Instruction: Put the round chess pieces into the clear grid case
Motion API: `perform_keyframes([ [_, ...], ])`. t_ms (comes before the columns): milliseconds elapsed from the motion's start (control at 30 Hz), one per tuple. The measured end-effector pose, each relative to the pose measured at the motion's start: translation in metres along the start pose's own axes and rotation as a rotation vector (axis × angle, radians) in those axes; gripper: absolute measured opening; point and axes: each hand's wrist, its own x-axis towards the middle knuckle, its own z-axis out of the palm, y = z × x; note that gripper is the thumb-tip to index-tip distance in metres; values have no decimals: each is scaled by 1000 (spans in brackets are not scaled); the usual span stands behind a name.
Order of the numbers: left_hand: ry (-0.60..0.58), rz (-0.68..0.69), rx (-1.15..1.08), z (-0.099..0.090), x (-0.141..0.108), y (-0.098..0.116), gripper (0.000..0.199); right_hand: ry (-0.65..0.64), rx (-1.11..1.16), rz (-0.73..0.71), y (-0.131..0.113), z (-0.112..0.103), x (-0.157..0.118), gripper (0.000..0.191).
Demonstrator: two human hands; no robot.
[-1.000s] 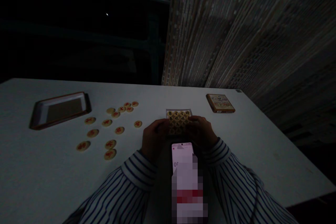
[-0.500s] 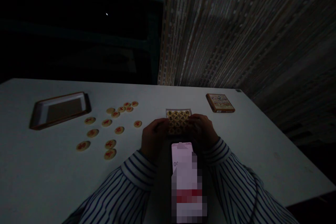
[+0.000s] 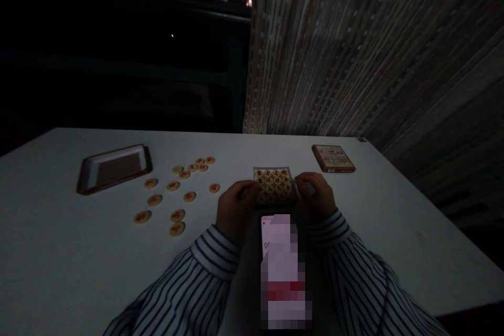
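Note:
A small clear tray of round wooden pieces with black characters (image 3: 273, 185) lies in front of me, the pieces set in rows. My left hand (image 3: 237, 205) is closed on its left edge, thumb and fingers together. At the right edge, my right hand (image 3: 316, 195) has its thumb and forefinger pinched at the tray's side. Loose round pieces with red characters (image 3: 189, 196) are scattered to the left of my left hand. One paler piece (image 3: 178, 169) among them shows no clear mark.
A lit phone (image 3: 281, 268), partly pixelated, lies between my forearms. An open brown-rimmed box part (image 3: 114, 167) sits at the far left. A flat printed box (image 3: 334, 158) rests at the right back. Behind the white table (image 3: 394, 252) hangs a beaded curtain (image 3: 291, 63).
The view has shifted, so the things on the table appear a little further right. My right hand has moved slightly outward from the pieces to the tray's right edge.

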Motion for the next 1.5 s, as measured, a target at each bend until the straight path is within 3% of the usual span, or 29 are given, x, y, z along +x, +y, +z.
perform_keyframes([
  [133, 37, 99, 113, -17, 4, 3, 21, 19, -25, 18, -4, -1, 1, 15],
  [333, 97, 195, 417, -63, 14, -10, 25, -44, 7, 69, -16, -1, 8, 18],
  [500, 95, 291, 736, -84, 19, -16, 27, -167, -29, -54, -40, 4, 28, 19],
  [633, 33, 310, 880, -84, 17, -20, 31, -329, -96, -156, -66, 10, 49, 20],
  [867, -13, 272, 1011, -82, 15, -31, 29, -450, -142, -199, -97, 29, 68, 23],
  [1133, -34, 238, 1026, -76, 16, -33, 23, -579, -253, -247, -91, 44, 58, 26],
  [1500, -34, 232, 1057, -74, 18, -41, 25, -599, -251, -231, -91, 35, 61, 27],
])
